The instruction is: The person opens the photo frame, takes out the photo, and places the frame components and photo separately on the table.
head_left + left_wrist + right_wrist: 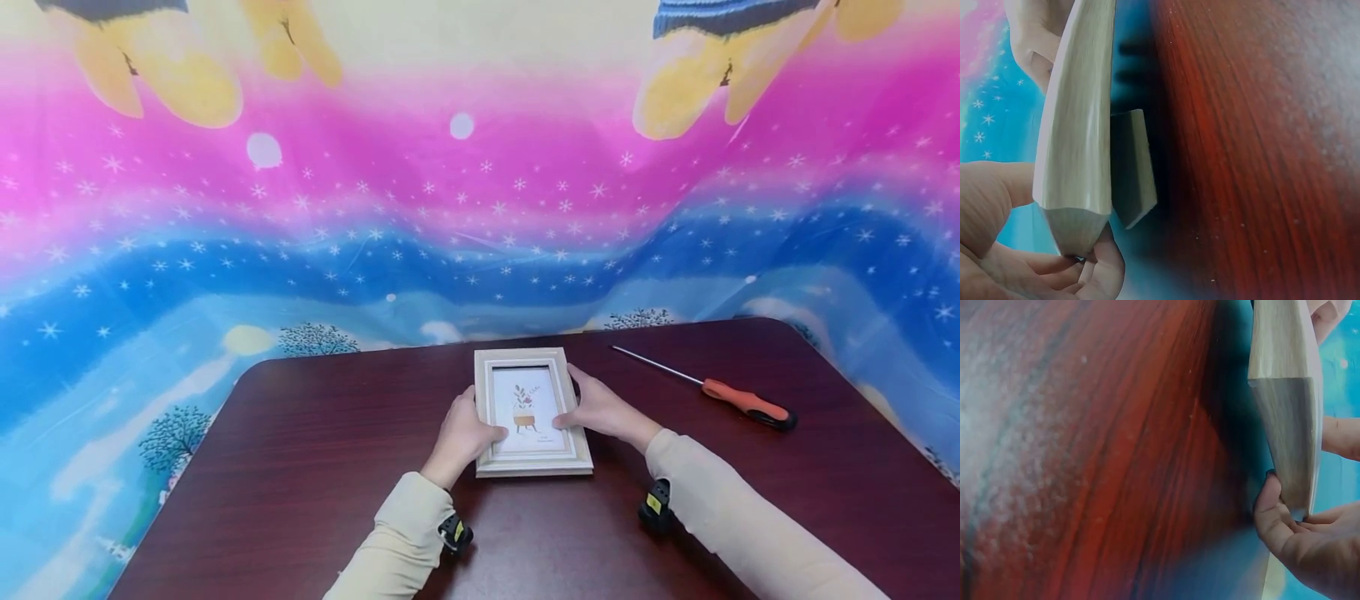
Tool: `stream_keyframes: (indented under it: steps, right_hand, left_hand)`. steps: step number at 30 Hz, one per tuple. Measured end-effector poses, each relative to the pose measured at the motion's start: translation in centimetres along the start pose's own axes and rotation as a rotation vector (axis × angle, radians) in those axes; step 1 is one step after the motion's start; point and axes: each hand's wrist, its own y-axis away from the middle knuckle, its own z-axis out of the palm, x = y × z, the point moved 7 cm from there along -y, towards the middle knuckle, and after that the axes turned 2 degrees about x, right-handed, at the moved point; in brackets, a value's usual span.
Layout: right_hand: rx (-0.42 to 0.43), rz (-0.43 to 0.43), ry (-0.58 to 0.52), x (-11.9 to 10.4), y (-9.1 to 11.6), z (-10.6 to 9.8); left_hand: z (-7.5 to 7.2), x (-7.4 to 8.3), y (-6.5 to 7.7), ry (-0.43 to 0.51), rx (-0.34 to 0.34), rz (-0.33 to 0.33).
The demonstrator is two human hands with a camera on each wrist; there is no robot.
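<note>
A pale wood-toned photo frame point(534, 465) is held between both hands over the dark red table, its front facing the head camera. It shows a print point(523, 396) of a potted plant on legs. My left hand point(459, 433) grips the left side, thumb on the front and fingers wrapped behind. On the opposite side my right hand point(606, 407) holds on the same way, its fingertips curled round the back in the right wrist view. Behind the frame, a flat stand leg point(1135, 172) sticks out in the left wrist view. Most of the frame's back is hidden.
A screwdriver point(742, 402) with an orange and black handle lies right of the frame, shaft pointing to the far left. The wood-grain table point(337, 433) ends at a colourful snowflake-print cloth point(420, 200) behind it.
</note>
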Motion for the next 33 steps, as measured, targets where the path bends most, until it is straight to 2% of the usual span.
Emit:
stream_keyframes:
  steps: [4, 9, 18, 22, 27, 33]
  right_hand:
    - [-0.023, 0.025, 0.046, -0.1, 0.0, 0.3]
    - [-0.034, 0.018, 0.099, -0.6, -0.1, 0.2]
    - [-0.03, 0.014, 0.107, -1.1, 0.0, -0.1]
    - [-0.025, 0.022, 0.102, -1.3, 0.2, 0.0]
    - [0.014, 0.027, 0.098, -1.7, 0.5, -0.1]
    - [0.06, 0.052, 0.083, -2.2, 0.9, -0.3]
  left_hand:
    - [0.0, 0.1, 0.1, -0.026, 0.001, 0.0]
    - [0.1, -0.1, 0.1, -0.052, -0.012, -0.021]
    - [0.1, -0.4, -0.1, -0.061, -0.016, -0.009]
    - [-0.2, -0.3, 0.1, -0.128, -0.006, -0.007]
    - [-0.9, 0.4, 0.5, -0.313, 0.066, 0.037]
    - [-1.7, 2.0, 1.3, -0.515, 0.252, 0.225]
